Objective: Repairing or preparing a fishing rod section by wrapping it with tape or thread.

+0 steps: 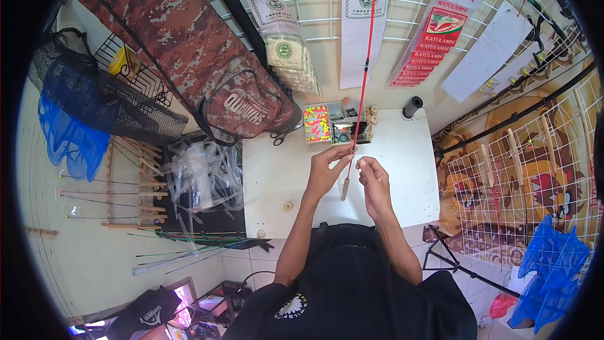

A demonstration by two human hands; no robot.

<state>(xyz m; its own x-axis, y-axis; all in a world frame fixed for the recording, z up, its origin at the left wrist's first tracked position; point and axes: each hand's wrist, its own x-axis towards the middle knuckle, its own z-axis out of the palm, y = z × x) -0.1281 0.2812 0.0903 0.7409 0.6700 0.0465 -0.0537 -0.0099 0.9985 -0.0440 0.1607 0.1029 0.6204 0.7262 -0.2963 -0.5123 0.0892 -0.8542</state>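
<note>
A slim red fishing rod (363,88) runs from the top of the view down over the white table, ending in a pale handle (345,189) between my forearms. The fingertips and thumb of my left hand (328,167) are closed around the rod, just above that handle. Close beside it on the right, my right hand (375,184) is pinched, thumb against fingertips. Whatever lies in that pinch is too small to make out. Beyond my hands stands a box of small bright yellow and pink pieces (317,123), beside an organizer of small items (351,131).
On the white table (283,170) lie a small wooden spool (288,206), scissors (277,140) and a black cylinder (412,107). A camouflage bag (242,101) leans at the back left. Packets hang on the wire grid behind. Clear plastic wrapping (204,176) lies left of the table.
</note>
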